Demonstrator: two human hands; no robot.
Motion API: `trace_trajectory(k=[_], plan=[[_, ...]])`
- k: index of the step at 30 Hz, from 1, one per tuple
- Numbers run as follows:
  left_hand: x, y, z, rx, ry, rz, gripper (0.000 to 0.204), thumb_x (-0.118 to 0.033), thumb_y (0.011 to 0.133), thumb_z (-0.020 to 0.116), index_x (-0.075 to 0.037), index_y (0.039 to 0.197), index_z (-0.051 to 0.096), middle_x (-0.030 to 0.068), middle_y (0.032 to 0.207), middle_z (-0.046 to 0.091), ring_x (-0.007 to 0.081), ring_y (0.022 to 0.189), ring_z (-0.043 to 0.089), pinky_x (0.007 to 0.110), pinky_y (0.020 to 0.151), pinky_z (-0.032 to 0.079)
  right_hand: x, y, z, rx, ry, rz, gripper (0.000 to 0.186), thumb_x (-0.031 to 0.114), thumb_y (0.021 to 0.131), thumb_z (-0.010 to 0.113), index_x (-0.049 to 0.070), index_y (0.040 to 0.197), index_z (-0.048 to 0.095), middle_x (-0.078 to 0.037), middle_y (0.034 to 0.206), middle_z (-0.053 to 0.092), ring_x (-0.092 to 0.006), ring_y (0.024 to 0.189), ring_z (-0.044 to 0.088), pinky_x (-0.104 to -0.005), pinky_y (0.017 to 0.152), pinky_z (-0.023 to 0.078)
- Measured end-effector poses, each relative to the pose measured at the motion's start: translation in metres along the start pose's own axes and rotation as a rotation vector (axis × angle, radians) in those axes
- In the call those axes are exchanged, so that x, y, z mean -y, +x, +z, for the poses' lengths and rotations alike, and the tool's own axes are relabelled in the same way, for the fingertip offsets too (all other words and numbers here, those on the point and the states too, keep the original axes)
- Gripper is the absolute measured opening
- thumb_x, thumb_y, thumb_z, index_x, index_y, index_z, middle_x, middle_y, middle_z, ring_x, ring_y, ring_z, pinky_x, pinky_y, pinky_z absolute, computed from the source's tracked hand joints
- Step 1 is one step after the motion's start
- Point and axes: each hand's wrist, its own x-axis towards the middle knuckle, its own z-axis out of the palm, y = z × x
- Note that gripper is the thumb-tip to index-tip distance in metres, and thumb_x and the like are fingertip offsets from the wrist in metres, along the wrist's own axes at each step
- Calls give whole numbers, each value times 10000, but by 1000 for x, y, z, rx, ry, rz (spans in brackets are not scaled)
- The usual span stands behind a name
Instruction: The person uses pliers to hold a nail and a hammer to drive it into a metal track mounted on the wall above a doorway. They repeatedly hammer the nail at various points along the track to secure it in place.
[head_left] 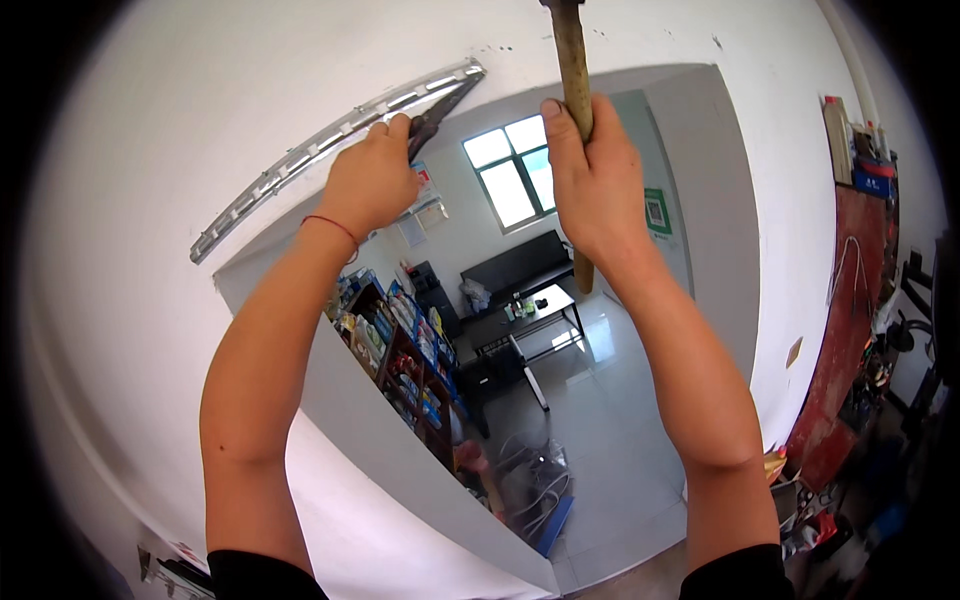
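The wall [150, 130] bears a rail [325, 146] above the left hand [372, 178], gripping a tool [438, 117]; right hand [600, 180] grips a handle [572, 60].

Rail [300, 158] on wall [130, 180]; handle [573, 60] right of pliers [430, 128]

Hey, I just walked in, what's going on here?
The person's left hand holds a dark plier-like tool, its tip at the right end of a slotted metal strip against a white wall, above a doorway. The right hand grips a wooden-handled tool, its head mostly out of view. Both hands are raised.
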Motion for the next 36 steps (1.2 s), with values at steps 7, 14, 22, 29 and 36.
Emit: trace_trajectory(k=[7, 14, 22, 29, 36], plan=[[-7, 4, -8, 7, 8, 5, 413, -124, 855, 619, -27, 1240, 504, 235, 1160, 639, 431, 975, 690, 493, 843, 574, -35, 15, 19, 151, -137, 50, 398, 378, 1038, 548, -20, 1039, 574, -215, 718, 655, -393, 661, 671, -461, 645, 526], [-2, 0, -3, -22, -20, 25, 384, -115, 854, 603, -10, 1213, 516, 235, 1097, 643, 426, 936, 696, 489, 821, 579, -11, -1, 11, 46, 49, 73, 400, 388, 1052, 521, -8, 1048, 578, -200, 730, 657, -359, 706, 677, -454, 683, 522], [4, -2, 5, -67, 0, 54, 389, -87, 846, 580, 0, 1217, 503, 238, 1047, 647, 406, 886, 704, 491, 772, 579, -1, 16, -3, 163, 40, 242, 377, 363, 1039, 526, -7, 984, 570, -104, 708, 594, -226, 606, 582, -403, 613, 490], [2, 4, 5, -79, 11, 65, 357, -81, 844, 580, -10, 1184, 499, 237, 1023, 650, 398, 850, 711, 480, 752, 585, -20, 28, 2, 351, -93, 431, 401, 397, 1051, 541, 8, 955, 557, -120, 706, 593, -250, 672, 603, -395, 665, 490], [-1, -1, 6, -116, -14, 62, 302, -66, 850, 581, -13, 1142, 524, 227, 997, 647, 395, 837, 712, 487, 741, 582, -25, 14, 12, 215, -32, 265, 386, 372, 1045, 535, -5, 963, 555, -138, 717, 599, -267, 554, 574, -403, 576, 475]])
